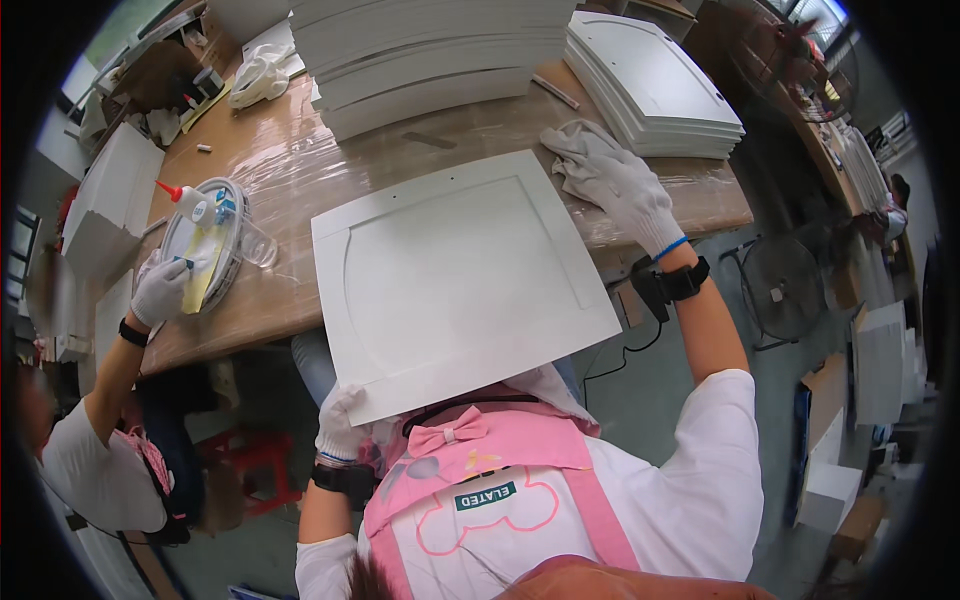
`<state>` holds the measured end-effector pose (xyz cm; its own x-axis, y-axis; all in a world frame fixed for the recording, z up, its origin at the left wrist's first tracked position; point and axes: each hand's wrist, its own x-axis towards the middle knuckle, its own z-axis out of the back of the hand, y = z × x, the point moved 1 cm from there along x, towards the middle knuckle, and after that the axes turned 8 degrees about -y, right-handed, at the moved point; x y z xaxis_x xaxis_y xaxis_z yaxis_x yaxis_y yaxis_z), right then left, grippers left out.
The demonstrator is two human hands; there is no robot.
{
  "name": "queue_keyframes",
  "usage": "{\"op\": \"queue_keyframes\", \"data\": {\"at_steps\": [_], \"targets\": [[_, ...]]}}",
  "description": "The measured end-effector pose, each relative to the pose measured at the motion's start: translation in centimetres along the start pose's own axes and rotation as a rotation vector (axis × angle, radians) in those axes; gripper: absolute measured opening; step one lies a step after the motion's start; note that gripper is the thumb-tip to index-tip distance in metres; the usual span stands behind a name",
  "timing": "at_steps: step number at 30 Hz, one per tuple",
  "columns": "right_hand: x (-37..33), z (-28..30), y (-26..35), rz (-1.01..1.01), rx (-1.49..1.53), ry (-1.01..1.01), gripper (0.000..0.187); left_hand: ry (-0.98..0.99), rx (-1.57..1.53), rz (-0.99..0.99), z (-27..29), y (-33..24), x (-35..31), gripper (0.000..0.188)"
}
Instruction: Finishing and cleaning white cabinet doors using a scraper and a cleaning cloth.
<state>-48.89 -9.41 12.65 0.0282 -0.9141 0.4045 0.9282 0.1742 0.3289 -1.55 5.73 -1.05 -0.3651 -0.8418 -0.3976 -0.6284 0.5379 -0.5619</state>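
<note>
The white panel (460,275) is gripped at its near corner by the left hand (340,425); a grey cloth (580,150) is pressed flat under the open right hand (630,190).

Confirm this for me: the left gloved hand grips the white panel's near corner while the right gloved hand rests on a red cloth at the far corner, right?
Not quite. In the head view the cloth under the right hand is grey-white, not red. The rest stands: the left hand grips the white panel at its near corner.
</note>
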Motion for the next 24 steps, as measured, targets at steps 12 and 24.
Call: {"op": "queue_keyframes", "data": {"at_steps": [12,24], "targets": [[6.6,-7.1,-5.4,0.193,-0.281,0.102,0.047,-0.315,-0.045,-0.009,1.1,1.6,1.2,0.034],[7.1,-6.4,-10.1,-0.581,0.603,-0.161,0.032,-0.452,0.094,-0.225,4.4,3.9,3.0,0.051]]}}
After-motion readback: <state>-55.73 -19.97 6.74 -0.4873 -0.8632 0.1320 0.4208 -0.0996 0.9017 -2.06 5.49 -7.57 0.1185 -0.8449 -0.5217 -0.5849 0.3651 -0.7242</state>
